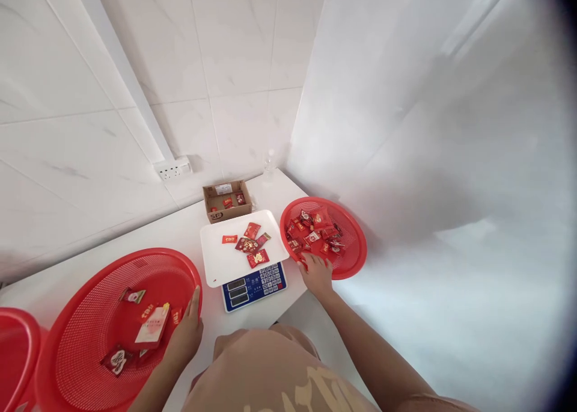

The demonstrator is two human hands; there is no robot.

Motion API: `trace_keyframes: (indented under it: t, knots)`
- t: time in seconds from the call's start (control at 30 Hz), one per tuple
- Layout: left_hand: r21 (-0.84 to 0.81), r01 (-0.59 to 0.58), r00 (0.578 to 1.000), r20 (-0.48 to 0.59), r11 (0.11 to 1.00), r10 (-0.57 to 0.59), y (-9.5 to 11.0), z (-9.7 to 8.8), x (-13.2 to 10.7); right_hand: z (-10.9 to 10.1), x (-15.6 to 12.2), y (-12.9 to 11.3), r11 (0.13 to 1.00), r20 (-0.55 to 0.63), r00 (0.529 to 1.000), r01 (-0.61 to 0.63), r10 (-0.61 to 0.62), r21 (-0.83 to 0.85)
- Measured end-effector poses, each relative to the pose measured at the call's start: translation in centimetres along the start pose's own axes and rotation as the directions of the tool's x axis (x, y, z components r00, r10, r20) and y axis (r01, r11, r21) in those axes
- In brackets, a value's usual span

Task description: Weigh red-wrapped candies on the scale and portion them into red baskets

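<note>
My left hand [186, 334] is closed on the right-hand rim of a large red mesh basket [85, 292]. Inside that basket lie a few red-wrapped packets and a pale card-like packet [152, 326]. My right hand [317, 273] grips the near rim of a smaller red basket [358, 246], with fingers over the edge; this one holds a pile of small red snack packets [312, 237]. Between the baskets stands a digital scale [255, 287] with a blue keypad panel. Several red packets [247, 245] rest on its white tray [216, 261].
Behind the scale is a small cardboard box [228, 201] with a few red packets inside. A clear bottle [269, 162] stands in the table's far corner. Another red basket [18, 352] is cut off at lower left. Tiled wall and a pale panel border the white table [288, 189].
</note>
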State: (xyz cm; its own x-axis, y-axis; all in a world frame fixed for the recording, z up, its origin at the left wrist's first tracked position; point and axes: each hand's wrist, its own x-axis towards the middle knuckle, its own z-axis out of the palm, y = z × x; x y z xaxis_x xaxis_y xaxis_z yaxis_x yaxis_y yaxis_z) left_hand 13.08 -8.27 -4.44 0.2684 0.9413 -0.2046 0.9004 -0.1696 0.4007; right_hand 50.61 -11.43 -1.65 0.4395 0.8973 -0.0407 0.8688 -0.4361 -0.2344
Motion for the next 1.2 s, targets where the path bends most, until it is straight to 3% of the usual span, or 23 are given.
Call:
trace_keyframes:
  t: [0.07,0.17,0.3,0.47,0.6,0.67,0.77,0.87,0.97,1.07,1.2]
  knots:
    - [-0.047,0.007,1.000,0.024,0.999,-0.006,0.3,-0.2,0.2,-0.4,0.8,-2.4,0.988,-0.037,0.989,0.144,-0.142,0.063]
    - [-0.094,-0.001,1.000,-0.019,0.996,-0.001,1.1,-0.4,0.8,-0.2,2.1,-6.5,0.933,0.064,0.939,0.323,-0.337,0.161]
    - [-0.074,-0.045,0.989,-0.147,0.996,0.034,2.3,-0.7,1.6,0.9,3.1,-10.1,0.923,0.184,0.909,0.347,-0.374,0.165]
    - [-0.116,-0.081,0.984,-0.167,0.990,0.061,3.5,-1.2,1.8,1.4,3.2,-10.8,0.946,0.217,0.930,0.257,-0.298,0.198]
    - [-0.306,-0.037,0.996,-0.087,0.951,0.011,5.4,-2.6,1.8,1.0,3.2,-10.6,0.913,0.220,0.951,0.117,-0.216,0.390]
    - [-0.526,0.044,0.999,0.004,0.849,-0.048,6.9,-3.7,1.9,0.5,2.9,-10.7,0.824,0.219,0.948,0.072,-0.232,0.562]
    - [-0.772,0.209,0.977,0.189,0.600,-0.097,9.4,-5.4,2.1,-0.9,1.9,-11.3,0.627,0.259,0.916,-0.011,-0.307,0.779]
    - [-0.851,0.276,0.958,0.278,0.446,-0.063,11.2,-6.5,2.5,-2.6,0.4,-12.2,0.450,0.306,0.871,-0.113,-0.385,0.886]
    - [-0.892,0.290,0.953,0.301,0.348,-0.023,12.0,-6.9,2.8,-4.0,-1.0,-12.8,0.347,0.332,0.841,-0.187,-0.427,0.919]
    - [-0.907,0.286,0.955,0.296,0.310,-0.016,12.1,-7.1,2.7,-4.8,-1.8,-12.9,0.318,0.387,0.823,-0.268,-0.415,0.910]
    - [-0.901,0.308,0.948,0.319,0.306,-0.014,12.2,-7.3,2.1,-4.9,-2.3,-12.3,0.403,0.491,0.758,-0.326,-0.430,0.856]
